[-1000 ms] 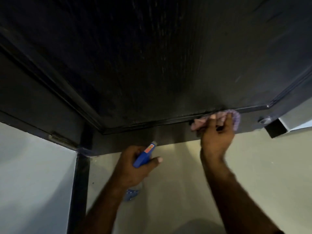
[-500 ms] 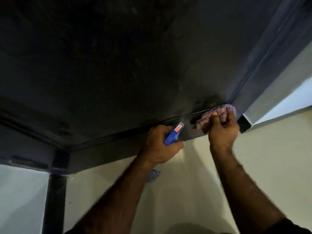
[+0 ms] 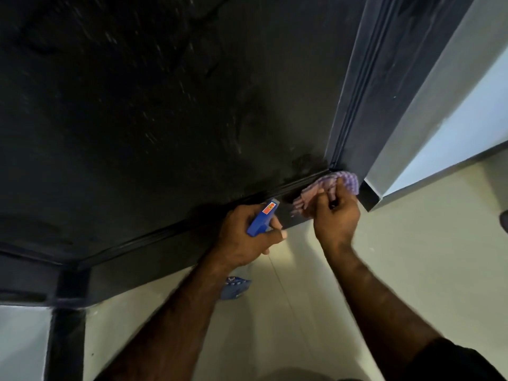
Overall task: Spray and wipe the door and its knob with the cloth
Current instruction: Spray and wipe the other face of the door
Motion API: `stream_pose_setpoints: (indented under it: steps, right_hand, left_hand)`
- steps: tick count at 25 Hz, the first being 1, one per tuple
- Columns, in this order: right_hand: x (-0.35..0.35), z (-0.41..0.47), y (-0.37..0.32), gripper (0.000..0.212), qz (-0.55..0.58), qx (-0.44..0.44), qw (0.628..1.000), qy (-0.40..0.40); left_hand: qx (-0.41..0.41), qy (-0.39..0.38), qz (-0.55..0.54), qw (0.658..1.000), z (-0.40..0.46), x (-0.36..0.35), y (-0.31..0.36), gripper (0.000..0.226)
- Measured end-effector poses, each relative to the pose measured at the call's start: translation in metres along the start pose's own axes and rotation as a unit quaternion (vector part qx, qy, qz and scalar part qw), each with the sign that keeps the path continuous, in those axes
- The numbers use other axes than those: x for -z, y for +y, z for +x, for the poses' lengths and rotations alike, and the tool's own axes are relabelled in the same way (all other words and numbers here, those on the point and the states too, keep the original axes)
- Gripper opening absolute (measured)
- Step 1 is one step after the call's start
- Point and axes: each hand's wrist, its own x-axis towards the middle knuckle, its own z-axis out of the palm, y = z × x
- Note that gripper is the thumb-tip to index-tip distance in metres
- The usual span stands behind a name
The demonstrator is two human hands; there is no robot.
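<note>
The dark door (image 3: 165,111) fills the upper part of the view, with wet streaks on its panel. My right hand (image 3: 336,218) grips a bunched purple checked cloth (image 3: 327,185) and holds it against the door's bottom right corner, by the moulding. My left hand (image 3: 244,237) holds a spray bottle with a blue trigger head (image 3: 262,218), just left of the cloth and close to the door's lower rail. The bottle's body (image 3: 233,288) shows below my left wrist. No knob is in view.
The dark door frame (image 3: 384,92) runs up on the right, with a pale wall (image 3: 461,114) beyond it. A pale tiled floor (image 3: 398,257) lies below. A dark frame post (image 3: 67,339) stands at the lower left.
The view has swung right toward the door's bottom right corner. My right hand and cloth slid right along the lower moulding into the corner. My left hand brought the bottle up beside the cloth.
</note>
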Motion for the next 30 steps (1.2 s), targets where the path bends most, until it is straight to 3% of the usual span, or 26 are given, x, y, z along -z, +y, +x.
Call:
stream_pose_setpoints:
  steps: [2, 8, 12, 15, 20, 23, 26, 28, 30]
  right_hand:
    - [0.014, 0.001, 0.001, 0.04, -0.019, 0.054, 0.996, -0.066]
    - [-0.012, -0.01, -0.012, 0.04, 0.036, 0.016, 0.999, 0.005]
    - [-0.044, -0.043, -0.014, 0.044, 0.088, -0.033, 0.996, 0.005]
    - [-0.072, -0.089, -0.024, 0.045, 0.069, -0.002, 0.998, -0.001]
    - [-0.139, -0.193, -0.024, 0.045, 0.076, 0.007, 0.984, -0.159]
    - [-0.192, -0.261, -0.031, 0.045, 0.017, 0.07, 0.967, -0.244]
    - [-0.223, -0.297, -0.041, 0.045, -0.069, 0.229, 0.916, -0.323]
    - [-0.224, -0.298, -0.052, 0.036, -0.052, 0.287, 0.902, -0.317]
    - [-0.207, -0.286, -0.081, 0.03, 0.004, 0.331, 0.909, -0.253]
  left_hand:
    - [0.011, 0.012, -0.028, 0.999, 0.001, -0.002, 0.0, 0.027]
    - [0.089, 0.069, -0.059, 0.992, 0.001, 0.0, -0.016, 0.031]
    - [0.089, 0.076, -0.084, 0.99, -0.022, 0.034, -0.044, 0.04]
    - [0.068, 0.103, -0.086, 0.989, -0.057, 0.079, -0.073, 0.03]
    - [0.065, 0.199, -0.069, 0.975, -0.13, 0.145, -0.124, 0.033]
    - [0.054, 0.24, -0.044, 0.968, -0.164, 0.184, -0.148, 0.022]
    - [0.048, 0.251, -0.027, 0.966, -0.185, 0.211, -0.161, 0.021]
    - [0.041, 0.261, -0.045, 0.963, -0.192, 0.22, -0.162, 0.026]
    - [0.042, 0.276, -0.063, 0.958, -0.19, 0.224, -0.159, 0.042]
